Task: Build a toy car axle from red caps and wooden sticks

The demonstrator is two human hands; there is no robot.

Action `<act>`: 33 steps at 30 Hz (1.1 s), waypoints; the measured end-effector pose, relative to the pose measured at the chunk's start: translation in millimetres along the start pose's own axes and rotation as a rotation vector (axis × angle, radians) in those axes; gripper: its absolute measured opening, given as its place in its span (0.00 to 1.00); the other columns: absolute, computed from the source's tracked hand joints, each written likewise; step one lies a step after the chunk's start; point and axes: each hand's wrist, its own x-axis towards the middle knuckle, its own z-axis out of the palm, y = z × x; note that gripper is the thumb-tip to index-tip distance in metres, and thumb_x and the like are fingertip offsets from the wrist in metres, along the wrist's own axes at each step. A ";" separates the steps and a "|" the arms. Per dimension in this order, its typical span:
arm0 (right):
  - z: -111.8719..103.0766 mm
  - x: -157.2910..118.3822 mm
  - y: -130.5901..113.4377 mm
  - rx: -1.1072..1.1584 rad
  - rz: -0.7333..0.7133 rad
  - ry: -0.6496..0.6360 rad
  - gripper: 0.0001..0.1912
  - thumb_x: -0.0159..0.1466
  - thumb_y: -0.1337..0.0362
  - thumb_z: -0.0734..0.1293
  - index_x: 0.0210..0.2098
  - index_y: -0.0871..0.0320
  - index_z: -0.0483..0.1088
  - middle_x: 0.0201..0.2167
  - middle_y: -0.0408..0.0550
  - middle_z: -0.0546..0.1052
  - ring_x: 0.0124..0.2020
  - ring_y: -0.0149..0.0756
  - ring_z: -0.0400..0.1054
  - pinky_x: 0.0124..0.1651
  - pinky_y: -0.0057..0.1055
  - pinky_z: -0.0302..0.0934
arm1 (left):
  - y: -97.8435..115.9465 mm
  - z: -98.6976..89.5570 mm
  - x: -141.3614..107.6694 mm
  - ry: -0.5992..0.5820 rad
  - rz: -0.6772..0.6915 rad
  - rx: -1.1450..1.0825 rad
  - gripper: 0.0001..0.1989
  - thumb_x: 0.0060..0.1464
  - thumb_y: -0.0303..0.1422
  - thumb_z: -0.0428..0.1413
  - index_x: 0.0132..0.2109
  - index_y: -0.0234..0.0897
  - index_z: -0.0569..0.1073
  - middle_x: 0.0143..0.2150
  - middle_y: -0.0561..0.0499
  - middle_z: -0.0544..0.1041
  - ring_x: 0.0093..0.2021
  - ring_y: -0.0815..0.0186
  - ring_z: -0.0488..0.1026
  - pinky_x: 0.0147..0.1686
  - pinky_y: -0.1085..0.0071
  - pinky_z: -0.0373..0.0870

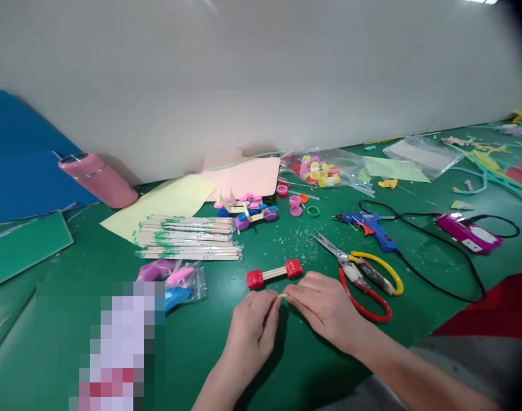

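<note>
My left hand [255, 319] and my right hand [320, 305] meet low in the middle of the head view, both with fingers pinched. Between their fingertips shows a short bit of a thin pale stick [282, 295]; the rest of it is hidden by the fingers. Just beyond them lies a small piece made of pale sticks [274, 273] with a red bottle-cap-like block [255, 278] at one end and another red block [294, 268] at the other. Scissors [355, 274] with red and yellow handles lie open right of my right hand.
Wrapped wooden sticks [187, 237] lie left, near a bag of coloured pieces [179, 279]. Small stick-and-cap models [247, 211] stand behind. A blue glue gun [367, 225] has a black cord running to a purple power strip [469, 233]. A pink bottle [98, 180] leans at the wall.
</note>
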 end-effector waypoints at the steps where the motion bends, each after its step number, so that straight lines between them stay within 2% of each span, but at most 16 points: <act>1: 0.5 0.4 -0.3 0.017 0.013 -0.003 0.14 0.67 0.66 0.55 0.35 0.62 0.70 0.26 0.49 0.73 0.28 0.34 0.61 0.33 0.30 0.54 | -0.4 -0.3 0.3 0.001 -0.007 -0.004 0.07 0.56 0.26 0.46 0.33 0.34 0.69 0.24 0.50 0.71 0.24 0.67 0.67 0.25 0.74 0.62; 7: -1.9 8.3 1.9 0.030 0.035 -0.066 0.14 0.66 0.65 0.55 0.33 0.60 0.70 0.26 0.47 0.73 0.29 0.34 0.62 0.35 0.29 0.54 | -2.6 -1.2 3.5 0.022 -0.050 -0.009 0.08 0.56 0.27 0.47 0.33 0.33 0.69 0.24 0.50 0.71 0.24 0.67 0.67 0.25 0.75 0.62; 12: 0.7 23.3 -3.5 0.077 0.024 -0.046 0.14 0.66 0.66 0.55 0.28 0.58 0.68 0.25 0.45 0.73 0.28 0.31 0.63 0.35 0.27 0.54 | -2.7 -2.8 3.2 0.171 -0.129 -0.030 0.06 0.55 0.27 0.48 0.35 0.33 0.70 0.25 0.51 0.72 0.23 0.69 0.67 0.25 0.75 0.62; 15: 4.9 28.5 -6.8 0.217 0.059 -0.064 0.14 0.66 0.66 0.55 0.27 0.58 0.66 0.22 0.43 0.71 0.24 0.29 0.62 0.31 0.25 0.54 | -0.5 -3.6 2.7 0.251 -0.179 -0.083 0.06 0.56 0.27 0.48 0.35 0.35 0.70 0.26 0.53 0.73 0.24 0.70 0.67 0.25 0.76 0.62; 18: 9.2 28.3 -4.8 0.409 0.112 -0.073 0.14 0.66 0.65 0.55 0.28 0.58 0.66 0.20 0.40 0.70 0.23 0.27 0.63 0.28 0.23 0.54 | 2.8 -4.3 3.0 0.290 -0.227 -0.204 0.07 0.57 0.27 0.47 0.36 0.37 0.70 0.29 0.54 0.74 0.28 0.71 0.69 0.28 0.78 0.63; 21: 11.9 25.6 0.3 0.545 0.153 -0.044 0.12 0.66 0.63 0.55 0.31 0.58 0.67 0.21 0.40 0.71 0.25 0.28 0.65 0.30 0.23 0.56 | 5.4 -4.7 3.4 0.310 -0.288 -0.342 0.08 0.57 0.29 0.47 0.37 0.38 0.71 0.32 0.54 0.74 0.32 0.70 0.69 0.32 0.78 0.63; 28: 11.4 23.3 1.8 0.725 0.233 -0.030 0.11 0.66 0.62 0.56 0.36 0.57 0.68 0.27 0.43 0.74 0.30 0.30 0.67 0.33 0.25 0.59 | 5.4 -1.3 3.5 0.321 -0.462 -0.622 0.08 0.56 0.35 0.50 0.37 0.38 0.72 0.29 0.54 0.71 0.27 0.71 0.63 0.27 0.77 0.60; 33: 11.3 23.9 0.8 0.737 0.209 0.101 0.09 0.63 0.63 0.60 0.33 0.57 0.72 0.30 0.45 0.72 0.33 0.32 0.64 0.36 0.27 0.59 | 6.9 2.2 -0.1 0.324 -0.542 -0.824 0.11 0.56 0.38 0.50 0.40 0.37 0.71 0.23 0.56 0.62 0.25 0.72 0.57 0.24 0.76 0.56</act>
